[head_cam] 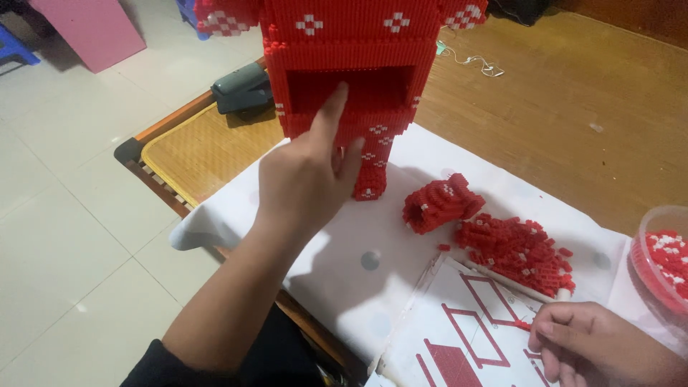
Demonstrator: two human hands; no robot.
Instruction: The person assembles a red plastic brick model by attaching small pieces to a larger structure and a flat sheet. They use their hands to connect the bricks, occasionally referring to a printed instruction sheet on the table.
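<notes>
The wooden tabletop (573,122) fills the upper right of the frame, and a white cloth (344,265) is spread over its near part. At the top centre stands the largest piece, a tall red figure built of small plastic bricks with white flower patterns (358,43); it has a rectangular hollow in its front and one leg reaching down to the cloth.

The left hand (308,179) is raised at the middle of the frame with its grip spread: the index finger points up into the lower edge of the hollow, and the other fingers rest loosely against the figure's base and leg. It holds nothing.

To the right of centre on the cloth lies a smaller red brick section with a hollow end (438,204), lying on its side well apart from the figure. Just beside it sits a loose heap of red bricks (519,251). Below these, at the lower middle, is a white instruction sheet with red outline drawings (466,330). A clear plastic bowl of red and white bricks (663,261) sits at the right edge.

The right hand (595,344), in the lower right corner, has its grip pressed together, pinching a tiny red brick (523,325) over the sheet.

The step in hand looks like checking the hollow while a single brick is picked. The next move would call for a steady figure and exact alignment of studs.
</notes>
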